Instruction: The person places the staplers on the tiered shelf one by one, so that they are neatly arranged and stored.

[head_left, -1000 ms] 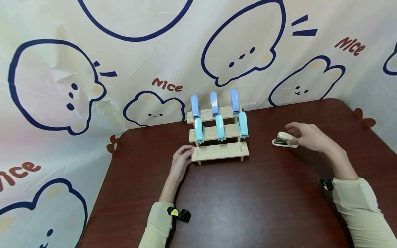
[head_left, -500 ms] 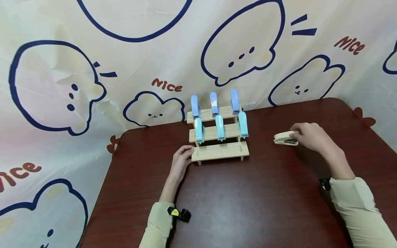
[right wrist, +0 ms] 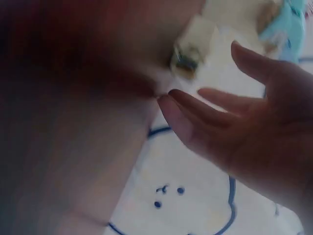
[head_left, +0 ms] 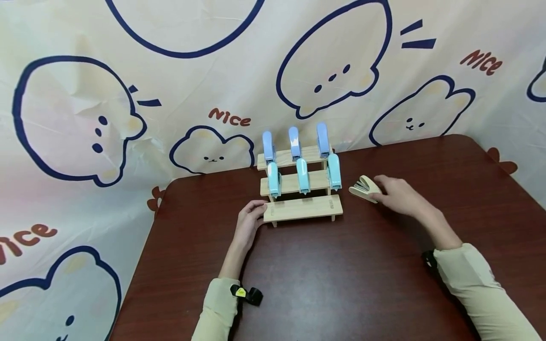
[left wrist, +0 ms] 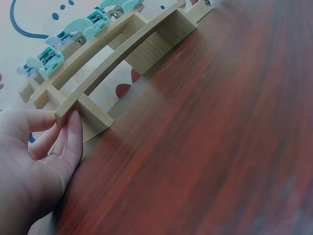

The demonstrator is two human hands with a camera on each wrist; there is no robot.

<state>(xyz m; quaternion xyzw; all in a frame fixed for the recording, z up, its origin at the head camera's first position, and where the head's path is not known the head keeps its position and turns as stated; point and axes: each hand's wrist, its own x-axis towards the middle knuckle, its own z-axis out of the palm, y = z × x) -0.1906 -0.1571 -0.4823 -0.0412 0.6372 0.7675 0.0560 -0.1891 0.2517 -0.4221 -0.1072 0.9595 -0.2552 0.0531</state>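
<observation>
My left hand pinches the left end of a three-tier wooden stand. In the left wrist view, its thumb and fingers meet at the end of the bottom shelf. Right of the stand is a cream stapler, its top part raised. My right hand is beside it, with the thumb against the stapler's near end. In the blurred right wrist view, the thumb and fingers are spread and the stapler lies beyond the fingertips.
Several staplers stand on the rack: periwinkle ones on the top tier, turquoise ones on the middle. The dark brown table meets a printed curtain behind the stand.
The right hand and the cream stapler have moved left toward the stand, and the stapler has turned. The left hand and the stand have stayed in place.
</observation>
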